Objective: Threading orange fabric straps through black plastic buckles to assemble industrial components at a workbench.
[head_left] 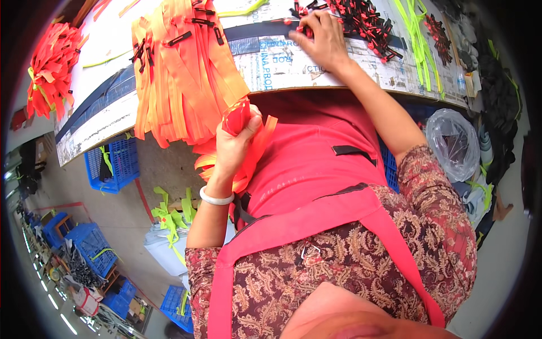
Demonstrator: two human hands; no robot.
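My left hand (pixel 237 141) is closed around a bundle of orange straps (pixel 236 116); its gathered red-orange end sticks up out of the fist, and loose lengths hang below. At the table's far edge, my right hand (pixel 324 42) bends its fingers over a small black-and-red clip, largely covered by thumb and fingertips. Just right of these fingers lies a pile of black-and-red clips (pixel 370 28). A thick spread of orange straps (pixel 180 85) drapes over the near table edge, left of centre, with several black clips (pixel 179 38) on it.
Cardboard with printing covers the tabletop (pixel 282 73). Another red-orange strap bundle (pixel 51 70) hangs at the far left. Yellow-green straps (pixel 415 45) and more small clips (pixel 437 37) lie at right. Below are a blue crate (pixel 116 164) and a clear plastic bag (pixel 451 144).
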